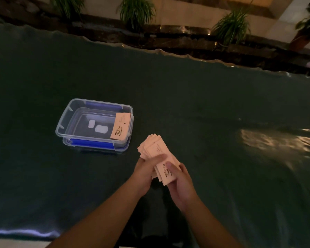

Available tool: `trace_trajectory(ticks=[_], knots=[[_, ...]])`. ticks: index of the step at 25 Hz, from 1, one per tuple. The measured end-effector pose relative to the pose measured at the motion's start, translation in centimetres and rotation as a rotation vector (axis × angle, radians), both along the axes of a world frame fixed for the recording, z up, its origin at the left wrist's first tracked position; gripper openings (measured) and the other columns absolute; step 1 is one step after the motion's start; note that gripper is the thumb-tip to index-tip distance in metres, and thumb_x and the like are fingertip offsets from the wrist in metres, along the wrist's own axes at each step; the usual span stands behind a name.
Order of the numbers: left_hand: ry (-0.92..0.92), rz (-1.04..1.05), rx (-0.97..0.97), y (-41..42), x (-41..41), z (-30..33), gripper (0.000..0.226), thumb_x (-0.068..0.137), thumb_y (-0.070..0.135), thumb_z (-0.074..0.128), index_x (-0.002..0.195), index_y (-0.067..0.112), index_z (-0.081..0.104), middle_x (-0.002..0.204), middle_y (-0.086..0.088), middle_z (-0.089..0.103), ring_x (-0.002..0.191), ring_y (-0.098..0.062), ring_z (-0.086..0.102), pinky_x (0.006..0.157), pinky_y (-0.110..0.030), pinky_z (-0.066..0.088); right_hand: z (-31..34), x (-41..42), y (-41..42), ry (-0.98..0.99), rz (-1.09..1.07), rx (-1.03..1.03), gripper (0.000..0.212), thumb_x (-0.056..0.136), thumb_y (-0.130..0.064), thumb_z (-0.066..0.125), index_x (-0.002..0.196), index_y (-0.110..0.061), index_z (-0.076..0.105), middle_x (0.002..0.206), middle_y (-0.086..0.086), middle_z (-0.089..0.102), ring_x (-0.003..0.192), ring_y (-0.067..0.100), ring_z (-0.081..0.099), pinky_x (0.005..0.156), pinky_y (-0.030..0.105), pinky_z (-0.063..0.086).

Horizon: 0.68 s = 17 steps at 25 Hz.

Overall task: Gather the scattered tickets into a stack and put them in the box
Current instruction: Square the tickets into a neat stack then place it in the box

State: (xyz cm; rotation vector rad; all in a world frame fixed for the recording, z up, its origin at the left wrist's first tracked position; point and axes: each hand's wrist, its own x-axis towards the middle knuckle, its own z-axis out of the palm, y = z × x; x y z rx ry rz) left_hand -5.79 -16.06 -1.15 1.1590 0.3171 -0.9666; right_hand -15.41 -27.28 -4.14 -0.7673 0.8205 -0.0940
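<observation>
Head cam, dim light. Both forearms enter from bottom edge. Left hand (pixel 147 169) and right hand (pixel 180 183) meet over dark green surface (pixel 213 122), both w/ grip closed on ticket stack (pixel 157 152): left thumb across stack middle, right thumb on near end by cup print. Stack is loosely fanned, far edges uneven, held above surface, just right of and nearer than box (pixel 95 125). Box is clear plastic w/ blue clips, open, resting on surface. One ticket (pixel 120 126) sits inside, leaning against right wall. Two pale patches show on box floor. Beyond surface edge: dark ledge, potted plants (pixel 136 11).
</observation>
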Motion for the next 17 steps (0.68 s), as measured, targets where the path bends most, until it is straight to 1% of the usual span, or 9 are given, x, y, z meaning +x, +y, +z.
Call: trace_trajectory(ticks=[3,5,6,8,10,12,14,15,17], knots=[[-0.120,-0.106,0.048,1.0,-0.2,0.8,0.070,0.077,0.003,0.086,0.137,0.018,0.053,0.120,-0.008,0.077,0.109,-0.027,0.075,0.095,-0.052,0.060,0.9,-0.9,-0.6,-0.010,0.140,-0.117,0.088,0.067,-0.022,0.096,0.144,-0.015,0.054,0.131,0.013,0.075,0.118,0.033,0.073,0.090,0.047,0.062],[-0.212,-0.214,0.093,2.2,0.5,1.1,0.083,0.068,0.006,0.091,0.138,0.022,0.048,0.122,-0.005,0.076,0.110,-0.023,0.074,0.095,-0.049,0.060,1.7,-1.0,-1.5,-0.001,0.322,-0.232,0.095,0.064,-0.020,0.097,0.147,-0.022,0.051,0.132,0.007,0.075,0.119,0.030,0.073,0.092,0.048,0.061],[-0.266,-0.280,0.098,2.7,0.8,1.2,0.088,0.065,0.007,0.092,0.138,0.025,0.047,0.123,-0.004,0.075,0.110,-0.019,0.074,0.094,-0.047,0.061,2.0,-1.0,-1.9,-0.005,0.425,-0.298,0.096,0.064,-0.019,0.097,0.148,-0.022,0.051,0.133,0.006,0.074,0.121,0.028,0.072,0.093,0.046,0.061],[-0.374,-0.403,0.097,3.6,1.3,1.3,0.094,0.063,0.004,0.093,0.137,0.032,0.042,0.126,-0.001,0.073,0.113,-0.012,0.072,0.091,-0.040,0.061,2.7,-0.3,-2.5,-0.026,0.596,-0.423,0.093,0.066,-0.009,0.093,0.148,-0.021,0.050,0.135,0.004,0.073,0.124,0.024,0.070,0.096,0.043,0.060],[-0.485,-0.476,0.109,4.2,1.6,1.1,0.096,0.064,-0.001,0.091,0.134,0.038,0.038,0.128,0.004,0.068,0.115,-0.003,0.068,0.086,-0.029,0.060,3.4,0.7,-2.3,-0.039,0.692,-0.532,0.092,0.065,0.000,0.089,0.145,-0.026,0.051,0.132,0.000,0.074,0.124,0.020,0.069,0.094,0.040,0.061],[-0.585,-0.512,0.117,4.6,2.2,0.9,0.099,0.064,0.000,0.091,0.134,0.043,0.036,0.129,0.007,0.066,0.115,0.001,0.066,0.084,-0.022,0.058,3.6,1.5,-1.6,-0.063,0.737,-0.656,0.092,0.064,0.000,0.090,0.142,-0.029,0.050,0.129,-0.010,0.073,0.122,0.013,0.069,0.091,0.030,0.059],[-0.670,-0.560,0.112,4.9,2.9,0.8,0.100,0.064,0.008,0.094,0.134,0.048,0.034,0.130,0.009,0.064,0.118,0.002,0.064,0.087,-0.016,0.056,3.2,2.1,-0.5,-0.099,0.731,-0.724,0.098,0.065,0.000,0.095,0.145,-0.025,0.044,0.131,-0.013,0.070,0.123,0.008,0.067,0.094,0.021,0.055],[-0.706,-0.585,0.109,5.1,3.1,0.8,0.100,0.066,0.014,0.095,0.134,0.050,0.032,0.131,0.010,0.062,0.119,0.002,0.063,0.088,-0.011,0.053,3.0,2.3,0.0,-0.107,0.698,-0.707,0.099,0.068,-0.001,0.096,0.147,-0.026,0.042,0.133,-0.013,0.068,0.124,0.007,0.066,0.096,0.020,0.053],[-0.765,-0.616,0.116,5.2,3.4,0.6,0.099,0.068,0.022,0.095,0.134,0.053,0.027,0.132,0.012,0.059,0.120,0.004,0.061,0.092,-0.006,0.048,2.4,2.6,0.8,-0.101,0.658,-0.755,0.094,0.074,-0.016,0.095,0.146,-0.041,0.041,0.132,-0.019,0.065,0.124,0.007,0.066,0.102,0.025,0.052]])
